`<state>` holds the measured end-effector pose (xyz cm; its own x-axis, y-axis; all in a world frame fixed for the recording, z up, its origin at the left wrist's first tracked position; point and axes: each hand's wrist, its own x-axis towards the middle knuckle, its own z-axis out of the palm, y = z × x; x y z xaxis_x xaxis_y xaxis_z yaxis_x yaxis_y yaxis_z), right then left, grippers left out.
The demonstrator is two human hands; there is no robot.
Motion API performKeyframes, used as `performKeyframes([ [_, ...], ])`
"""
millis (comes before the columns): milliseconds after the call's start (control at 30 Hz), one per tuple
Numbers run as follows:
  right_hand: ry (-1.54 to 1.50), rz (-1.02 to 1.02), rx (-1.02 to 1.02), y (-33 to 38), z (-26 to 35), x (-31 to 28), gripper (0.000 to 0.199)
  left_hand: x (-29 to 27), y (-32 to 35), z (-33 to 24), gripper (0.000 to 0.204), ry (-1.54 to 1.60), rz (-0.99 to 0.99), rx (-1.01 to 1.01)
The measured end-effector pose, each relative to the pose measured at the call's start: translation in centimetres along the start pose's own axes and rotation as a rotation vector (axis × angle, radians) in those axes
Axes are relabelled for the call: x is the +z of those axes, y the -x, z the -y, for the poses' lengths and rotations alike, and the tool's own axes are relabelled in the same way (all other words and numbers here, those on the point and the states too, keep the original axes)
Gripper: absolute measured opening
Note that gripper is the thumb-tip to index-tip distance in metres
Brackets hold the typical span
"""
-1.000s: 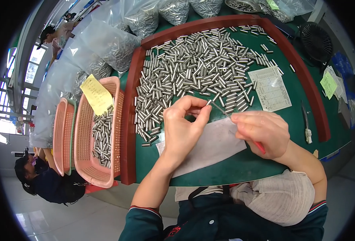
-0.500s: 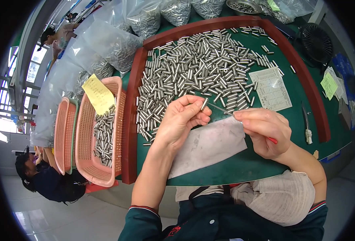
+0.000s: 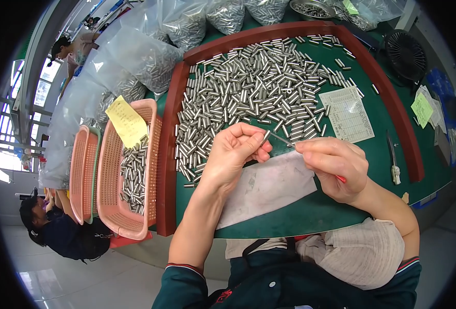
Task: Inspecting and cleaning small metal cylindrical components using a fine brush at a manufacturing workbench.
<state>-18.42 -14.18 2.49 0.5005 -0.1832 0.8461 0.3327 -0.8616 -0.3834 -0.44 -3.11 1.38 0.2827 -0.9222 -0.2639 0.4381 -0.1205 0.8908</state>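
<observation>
My left hand pinches a short metal tube between thumb and fingertips. In my right hand is a thin metal rod tool with a red end showing below the fingers. The rod's tip points left and meets or nearly meets the tube's end; the exact contact is too small to tell. Both hands hover over a greyish-white cloth on the green tabletop. Just beyond them spreads a large heap of shiny metal tubes.
A dark red wooden border frames the heap. To the left stand pink baskets, one holding tubes and a yellow note. Filled plastic bags line the back. At right are a printed sheet, tweezers-like tool and black fan.
My right hand has shifted slightly left, bringing the rod closer to the tube. The tube has tilted and moved a little right in my left fingers.
</observation>
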Motion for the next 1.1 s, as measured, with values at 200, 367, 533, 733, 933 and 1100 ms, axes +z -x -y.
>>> performKeyframes([
  [200, -0.015, -0.012, 0.004, 0.0, -0.1, -0.1, 0.021, 0.9, 0.1, -0.1, 0.009, -0.068, -0.023, 0.025],
  [367, 0.029, 0.047, -0.051, 0.1, 0.2, -0.3, 0.02, 1.7, 0.1, 0.2, 0.009, -0.165, -0.066, 0.107],
  [533, 0.019, 0.143, -0.163, -0.2, 0.4, -0.3, 0.023, 0.8, -0.3, 0.6, 0.009, -0.254, -0.223, 0.255],
  [733, 0.052, 0.061, -0.105, -0.2, 0.3, -0.1, 0.022, 0.5, -0.3, 0.3, 0.009, -0.199, -0.146, 0.158],
  [933, 0.027, 0.063, -0.01, 0.0, 0.4, -0.3, 0.01, 0.6, -0.3, 0.3, 0.009, -0.208, -0.131, 0.134],
  [1100, 0.007, 0.015, -0.019, -0.1, 0.2, 0.1, 0.022, 0.8, -0.2, 0.3, 0.008, -0.207, -0.132, 0.119],
])
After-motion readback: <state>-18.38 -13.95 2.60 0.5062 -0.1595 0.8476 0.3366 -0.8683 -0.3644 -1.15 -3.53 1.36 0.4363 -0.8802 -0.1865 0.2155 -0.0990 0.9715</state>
